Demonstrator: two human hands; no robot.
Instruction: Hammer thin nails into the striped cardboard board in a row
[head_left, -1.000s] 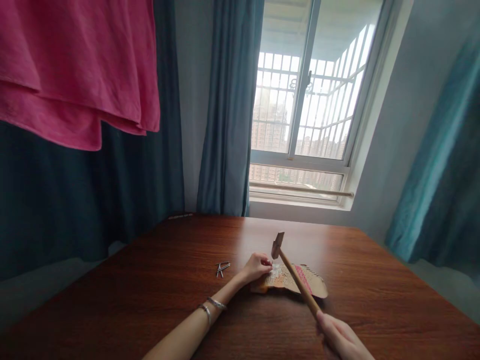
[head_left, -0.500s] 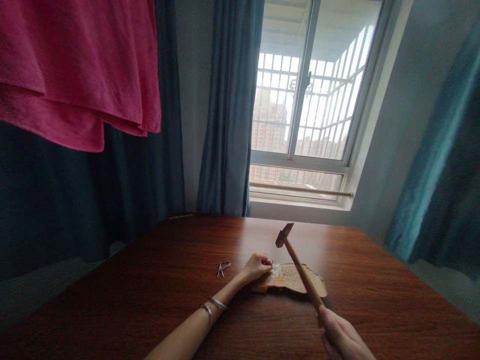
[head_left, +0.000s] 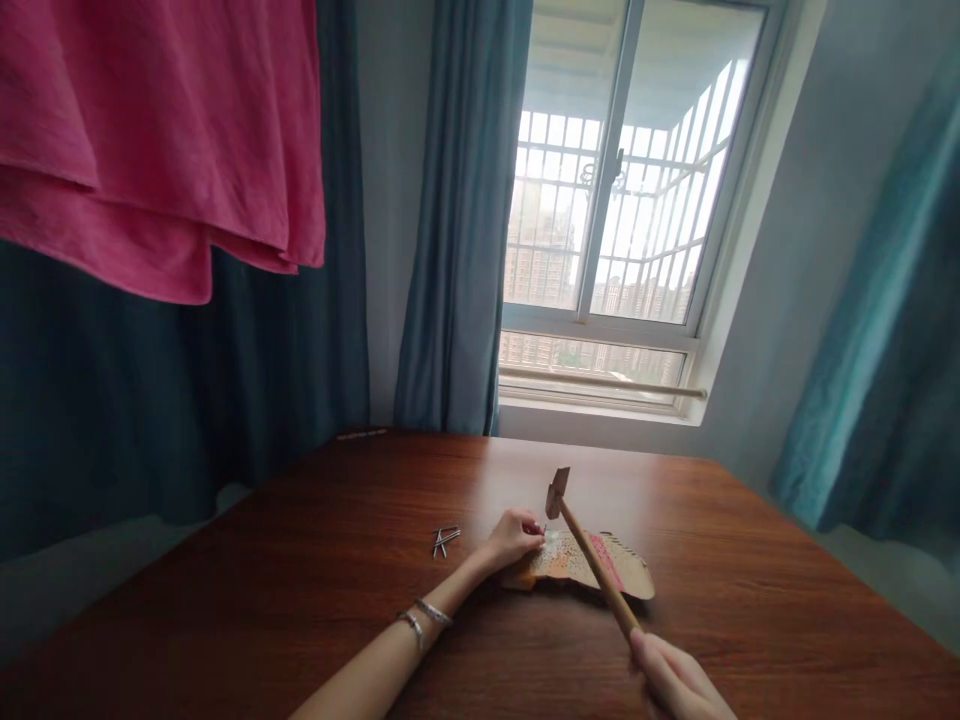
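My right hand (head_left: 671,672) grips the lower end of a hammer's wooden handle. The hammer (head_left: 592,555) slants up and to the left, its head raised just over the nail. Between the fingertips of my left hand (head_left: 517,537) a thin nail (head_left: 545,529) is pinched upright at the board's far left part. That board (head_left: 636,577) is a tan, irregular piece dotted with small dark marks, with a pink patch partly behind the handle. Two bracelets circle my left wrist. Several loose nails (head_left: 445,541) lie crossed on the table, left of my left hand.
The brown wooden table (head_left: 300,600) spreads below the window (head_left: 600,200). A pink cloth (head_left: 165,150) hangs at the upper left, before dark blue curtains (head_left: 461,220). Another blue curtain (head_left: 862,350) hangs on the right.
The hammer head has come down and slightly left, nearer the nail, with my right hand shifting a little left and down. My left hand keeps its place on the nail.
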